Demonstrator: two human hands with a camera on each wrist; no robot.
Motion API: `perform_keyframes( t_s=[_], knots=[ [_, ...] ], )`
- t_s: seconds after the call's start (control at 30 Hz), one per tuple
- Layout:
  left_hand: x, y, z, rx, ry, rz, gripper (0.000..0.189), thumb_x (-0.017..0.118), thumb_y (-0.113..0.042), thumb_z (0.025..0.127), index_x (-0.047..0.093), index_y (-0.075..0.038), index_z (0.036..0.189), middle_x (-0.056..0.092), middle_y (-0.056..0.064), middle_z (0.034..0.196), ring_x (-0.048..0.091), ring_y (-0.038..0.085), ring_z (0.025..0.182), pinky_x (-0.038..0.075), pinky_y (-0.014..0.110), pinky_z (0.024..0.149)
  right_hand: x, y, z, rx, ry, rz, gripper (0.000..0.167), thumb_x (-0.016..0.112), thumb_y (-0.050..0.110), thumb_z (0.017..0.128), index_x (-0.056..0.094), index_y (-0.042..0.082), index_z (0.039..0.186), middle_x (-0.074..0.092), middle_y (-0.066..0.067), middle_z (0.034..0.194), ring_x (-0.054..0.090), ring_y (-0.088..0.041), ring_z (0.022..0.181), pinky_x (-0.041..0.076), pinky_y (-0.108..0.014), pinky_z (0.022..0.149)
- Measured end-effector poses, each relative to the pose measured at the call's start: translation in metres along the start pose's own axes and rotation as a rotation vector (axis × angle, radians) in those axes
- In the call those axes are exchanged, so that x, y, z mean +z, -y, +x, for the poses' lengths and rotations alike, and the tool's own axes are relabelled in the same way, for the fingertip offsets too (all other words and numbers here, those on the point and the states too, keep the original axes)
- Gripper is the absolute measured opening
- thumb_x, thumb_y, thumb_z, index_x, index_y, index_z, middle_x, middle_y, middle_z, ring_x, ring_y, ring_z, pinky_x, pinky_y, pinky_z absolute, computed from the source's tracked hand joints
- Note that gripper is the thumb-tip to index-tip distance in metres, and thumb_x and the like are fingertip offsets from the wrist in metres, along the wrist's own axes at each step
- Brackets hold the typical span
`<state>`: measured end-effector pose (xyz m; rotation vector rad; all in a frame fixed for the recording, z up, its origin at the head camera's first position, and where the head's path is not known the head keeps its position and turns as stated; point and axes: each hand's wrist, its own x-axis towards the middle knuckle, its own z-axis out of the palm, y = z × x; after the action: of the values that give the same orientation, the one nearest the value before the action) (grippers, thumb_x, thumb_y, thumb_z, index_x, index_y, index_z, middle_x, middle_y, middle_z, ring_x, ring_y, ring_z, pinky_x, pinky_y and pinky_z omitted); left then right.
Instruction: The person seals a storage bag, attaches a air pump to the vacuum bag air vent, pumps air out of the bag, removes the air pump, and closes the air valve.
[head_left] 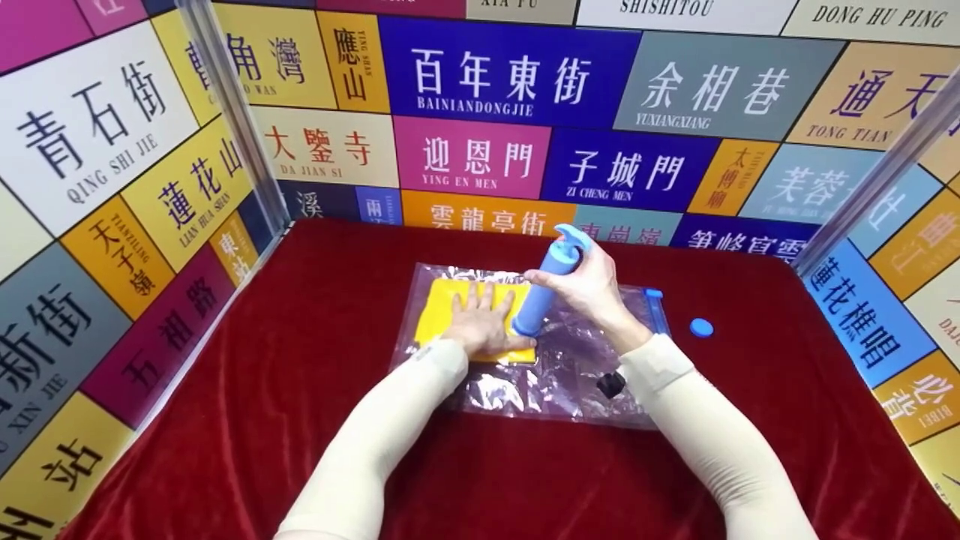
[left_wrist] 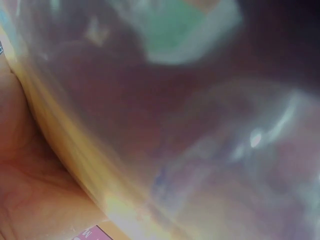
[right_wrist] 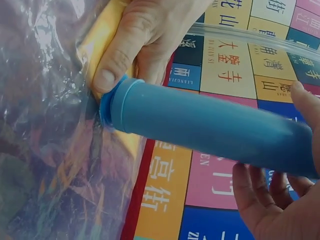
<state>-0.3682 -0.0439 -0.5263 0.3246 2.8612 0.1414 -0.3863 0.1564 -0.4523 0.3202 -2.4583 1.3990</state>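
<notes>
A clear plastic vacuum storage bag [head_left: 517, 390] lies on the red cloth, with a flat yellow item [head_left: 439, 304], perhaps folded fabric, under its left part. My left hand [head_left: 476, 326] presses on it with spread, straight fingers. Its thumb touches the foot of a blue hand pump [head_left: 541, 296], as the right wrist view shows. The pump stands tilted on the bag, its lower end against the plastic. My right hand [head_left: 592, 281] grips the pump's upper end, below the curved handle top. The left wrist view is blurred, mostly filled by the plastic.
A round blue cap [head_left: 701, 327] lies on the red cloth [head_left: 247, 360] right of the bag. A blue zip slider [head_left: 654, 293] sits at the bag's right edge. A small black object [head_left: 610, 385] is beside my right wrist. Sign-patterned walls [head_left: 480, 161] enclose the table.
</notes>
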Motion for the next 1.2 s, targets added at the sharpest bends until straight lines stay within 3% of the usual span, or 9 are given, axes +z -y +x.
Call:
perform_keyframes(
  t_s=[0.17,0.37,0.47,0.63,0.73,0.87,1.03,1.2],
  knots=[
    [0.002,0.001,0.003,0.004,0.004,-0.001,0.115,0.048,-0.094,0.096,0.005,-0.030,0.182,-0.003,0.015,0.192,-0.002,0.048,0.178,0.007,0.072,0.143,0.000,-0.002,0.000,0.014,-0.004,0.006,0.090,0.106,0.031,0.075,0.066,0.019,0.154,0.080,-0.015,0.134,0.077,-0.033,0.118,0.063,-0.047,0.107],
    [0.001,0.001,0.004,-0.007,0.006,0.007,0.114,0.047,-0.095,0.097,0.005,-0.033,0.182,-0.002,0.013,0.192,-0.002,0.046,0.178,0.008,0.071,0.144,0.000,0.000,0.001,0.023,0.074,0.084,0.074,0.102,0.016,0.078,0.068,0.001,0.142,0.081,-0.022,0.131,0.082,-0.037,0.112,0.066,-0.027,0.091],
    [0.000,0.000,0.002,-0.010,0.007,0.001,0.113,0.047,-0.094,0.097,0.006,-0.033,0.182,-0.002,0.013,0.192,-0.002,0.046,0.178,0.008,0.071,0.144,0.001,0.000,0.001,0.008,0.123,0.176,0.071,0.097,0.002,0.080,0.064,-0.007,0.143,0.078,-0.030,0.133,0.082,-0.035,0.112,0.065,-0.019,0.090],
    [-0.001,0.000,0.000,-0.005,-0.003,-0.012,0.114,0.049,-0.093,0.097,0.007,-0.031,0.182,-0.001,0.016,0.192,-0.001,0.046,0.178,0.008,0.071,0.144,0.003,0.000,0.002,-0.012,0.179,0.321,0.067,0.084,-0.012,0.081,0.060,-0.013,0.143,0.076,-0.037,0.131,0.082,-0.015,0.105,0.067,-0.020,0.093],
    [-0.001,0.000,0.000,-0.006,-0.004,-0.008,0.114,0.048,-0.094,0.097,0.006,-0.031,0.182,-0.002,0.015,0.192,0.000,0.046,0.178,0.007,0.072,0.144,0.004,-0.002,0.003,-0.024,0.194,0.352,0.069,0.083,-0.012,0.081,0.061,-0.010,0.146,0.076,-0.035,0.134,0.082,-0.020,0.114,0.066,-0.024,0.102],
    [0.000,0.000,0.001,0.001,-0.001,-0.009,0.113,0.048,-0.093,0.097,0.005,-0.032,0.182,-0.003,0.016,0.192,-0.001,0.047,0.178,0.007,0.072,0.143,0.006,-0.006,0.001,-0.009,0.154,0.232,0.074,0.096,0.004,0.080,0.066,0.000,0.148,0.077,-0.026,0.139,0.077,-0.036,0.126,0.063,-0.036,0.112],
    [0.001,-0.001,0.002,-0.017,0.011,-0.004,0.113,0.047,-0.094,0.096,0.003,-0.036,0.182,-0.004,0.013,0.192,-0.003,0.045,0.179,0.006,0.070,0.144,0.008,-0.010,-0.003,0.044,0.081,0.005,0.076,0.104,0.030,0.075,0.070,0.007,0.139,0.075,-0.019,0.134,0.072,-0.039,0.124,0.059,-0.052,0.114],
    [0.001,0.000,0.001,-0.013,0.007,-0.005,0.113,0.048,-0.094,0.097,0.005,-0.034,0.182,-0.005,0.014,0.192,-0.003,0.046,0.178,0.006,0.071,0.144,0.007,-0.011,-0.004,0.059,0.051,-0.038,0.071,0.104,0.031,0.075,0.070,0.006,0.132,0.079,-0.019,0.123,0.076,-0.038,0.114,0.063,-0.051,0.104]
  ],
)
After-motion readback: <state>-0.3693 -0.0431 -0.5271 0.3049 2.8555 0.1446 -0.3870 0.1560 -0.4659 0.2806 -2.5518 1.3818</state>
